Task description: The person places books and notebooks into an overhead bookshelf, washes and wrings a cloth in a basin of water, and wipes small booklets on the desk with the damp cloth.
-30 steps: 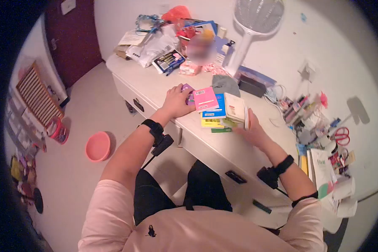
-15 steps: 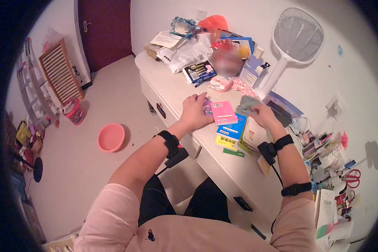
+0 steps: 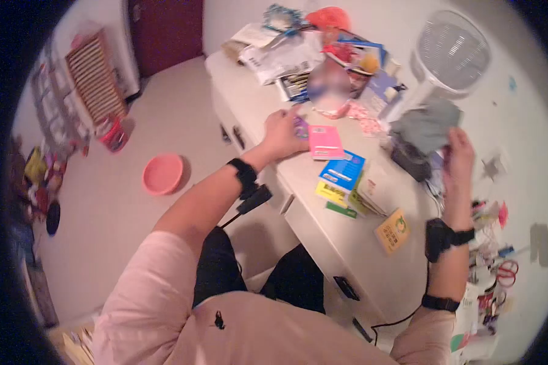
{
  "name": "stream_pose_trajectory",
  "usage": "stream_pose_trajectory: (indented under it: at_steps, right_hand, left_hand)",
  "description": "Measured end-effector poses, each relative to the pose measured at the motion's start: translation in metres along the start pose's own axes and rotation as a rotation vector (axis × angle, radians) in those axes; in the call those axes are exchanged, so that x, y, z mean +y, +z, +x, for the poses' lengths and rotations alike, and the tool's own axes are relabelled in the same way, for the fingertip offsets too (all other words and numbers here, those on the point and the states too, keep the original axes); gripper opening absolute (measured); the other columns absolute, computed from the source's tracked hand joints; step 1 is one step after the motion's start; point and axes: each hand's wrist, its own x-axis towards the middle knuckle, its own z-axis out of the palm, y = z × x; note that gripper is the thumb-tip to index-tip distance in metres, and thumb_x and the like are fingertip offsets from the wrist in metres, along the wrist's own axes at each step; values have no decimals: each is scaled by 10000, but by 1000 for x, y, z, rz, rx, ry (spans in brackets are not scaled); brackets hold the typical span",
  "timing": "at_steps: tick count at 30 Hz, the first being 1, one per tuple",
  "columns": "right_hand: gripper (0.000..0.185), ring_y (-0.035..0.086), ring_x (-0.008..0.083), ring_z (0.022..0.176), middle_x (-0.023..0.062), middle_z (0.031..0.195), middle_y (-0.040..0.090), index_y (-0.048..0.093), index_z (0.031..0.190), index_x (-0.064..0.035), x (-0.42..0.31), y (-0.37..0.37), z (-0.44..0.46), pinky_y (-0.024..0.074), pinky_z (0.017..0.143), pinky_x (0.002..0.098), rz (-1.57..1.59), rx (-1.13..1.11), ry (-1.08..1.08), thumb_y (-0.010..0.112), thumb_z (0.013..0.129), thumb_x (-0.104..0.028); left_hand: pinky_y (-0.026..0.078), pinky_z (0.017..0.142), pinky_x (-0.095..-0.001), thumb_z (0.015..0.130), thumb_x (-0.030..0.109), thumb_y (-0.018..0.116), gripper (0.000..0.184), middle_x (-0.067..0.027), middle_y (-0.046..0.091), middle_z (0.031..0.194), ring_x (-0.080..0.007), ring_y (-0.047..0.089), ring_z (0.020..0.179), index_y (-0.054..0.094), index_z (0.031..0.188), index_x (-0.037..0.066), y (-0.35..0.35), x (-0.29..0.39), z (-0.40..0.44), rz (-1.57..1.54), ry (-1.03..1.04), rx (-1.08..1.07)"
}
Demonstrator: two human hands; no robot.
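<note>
My left hand [image 3: 283, 134] is closed round a small purple booklet [image 3: 301, 128] at the near-left side of the desk. A pink booklet [image 3: 326, 142] lies against it. My right hand [image 3: 460, 155] is raised over the desk's right side, fingers pinched on a grey cloth [image 3: 429, 125] that hangs spread to the left. Between my arms lie a blue booklet [image 3: 343, 170], a yellow one [image 3: 332, 193] under it, a green one [image 3: 341, 210], a whitish book [image 3: 374, 185] and an orange-yellow booklet [image 3: 393, 230].
Bags, papers and packets [image 3: 286, 58] pile up at the desk's far end. An electric fly swatter [image 3: 453, 52] leans on the wall. Red scissors [image 3: 506, 274] and stationery crowd the right edge. A pink basin [image 3: 162, 174] sits on the floor, left of the desk [image 3: 323, 243].
My right hand has moved right and up from the books, lifting the grey cloth, which now hangs spread out. The orange-yellow booklet shows fully. My left hand stays at the purple booklet.
</note>
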Motion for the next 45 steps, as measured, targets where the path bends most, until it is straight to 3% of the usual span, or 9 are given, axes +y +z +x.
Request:
stream_pose_trajectory:
  at_steps: [4,7,13,17,19,22,36,41,45]
  right_hand:
    - [222,398,8,592,-62,832,560,581,1050,-57,-31,21,-12,288,489,166,170,-97,99,586,857,-167]
    - [246,384,-7,572,-61,827,563,569,1065,-38,-50,73,-36,270,466,158,139,-179,19,582,863,-177]
    - [258,466,10,652,-41,866,577,575,1040,-3,-93,168,-61,339,537,148,-140,-516,-148,587,861,-188]
    - [255,497,42,675,-23,869,583,581,1023,9,-103,287,-86,371,573,161,-243,-582,-322,592,856,-183]
    - [251,509,60,661,5,855,596,582,1008,19,-90,351,-90,390,583,176,-196,-774,-385,589,855,-180]
    - [260,557,87,673,49,808,611,573,1000,34,-77,440,-108,462,576,216,-237,-925,-334,591,846,-175]
    - [212,561,108,638,36,771,568,578,967,3,55,741,-185,497,536,239,-171,-1166,-42,572,850,-173]
    - [370,637,254,715,161,836,629,536,1102,45,183,808,-205,525,584,324,-368,-1105,36,590,768,-106]
    - [619,578,352,968,159,956,629,469,1225,-31,311,838,-253,450,878,376,-252,-1367,-706,683,650,-110]
  left_hand:
    - [436,782,-452,518,476,743,753,-191,585,894,-368,547,872,533,1093,37,19,-11,0,10,113,92]
    - [252,1008,-501,549,399,727,815,-273,389,1221,-449,339,1161,450,1244,76,-1,5,-17,-19,32,13]
    - [254,1024,-472,686,325,679,689,-214,359,1319,-377,329,1220,417,1286,110,-39,-7,-50,-366,74,214]
    - [463,781,-343,880,312,510,409,-73,588,1028,-177,562,920,487,1197,55,-97,-59,-68,-1383,-479,71]
    - [475,741,-329,871,340,530,370,-77,587,1032,-178,585,843,541,1105,53,-117,-107,-90,-1257,73,85]
    - [359,985,-403,853,307,526,496,-142,515,1218,-238,483,1109,429,1274,64,-173,-158,-109,-2333,-294,-217]
    - [461,896,-419,906,236,447,365,-160,545,1168,-277,567,996,497,1164,-18,-251,-401,-271,-2049,-701,735]
    - [492,860,-402,904,182,466,338,-163,548,1162,-266,588,960,490,1173,-22,-233,-472,-273,-1936,-743,807]
    - [503,828,-370,894,151,469,318,-131,583,1086,-233,604,918,492,1175,5,-227,-509,-235,-1692,-894,704]
